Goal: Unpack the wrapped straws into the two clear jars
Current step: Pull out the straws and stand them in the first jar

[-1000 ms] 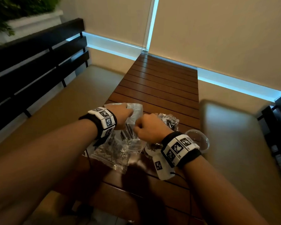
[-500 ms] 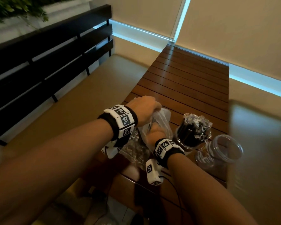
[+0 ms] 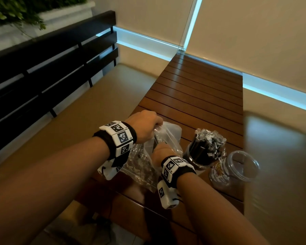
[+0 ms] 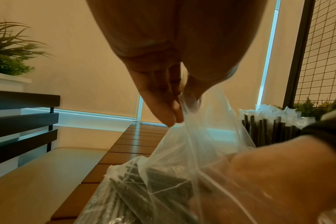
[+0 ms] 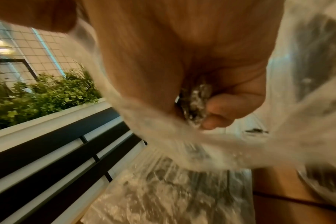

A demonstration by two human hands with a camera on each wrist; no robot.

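Observation:
A clear plastic bag (image 3: 171, 137) of black wrapped straws (image 4: 128, 191) lies on the near end of the slatted wooden table (image 3: 198, 92). My left hand (image 3: 155, 123) pinches the bag's top edge and holds it up (image 4: 179, 112). My right hand (image 3: 160, 150) is down inside the bag, fingers curled round a small bunch of wrapped straws (image 5: 196, 103). To the right stands a clear jar (image 3: 200, 161) packed with upright wrapped straws (image 3: 208, 145). An empty clear jar (image 3: 237, 167) stands beside it, further right.
A tan cushioned bench (image 3: 78, 110) with a black slatted backrest (image 3: 48, 68) runs along the table's left. Another tan seat (image 3: 276, 156) lies to the right. Plants (image 3: 16, 11) sit behind the backrest. Blinds close the far end.
My right hand has dropped from beside the left into the bag's mouth. The left hand has raised the bag's edge. Both jars now show at the right.

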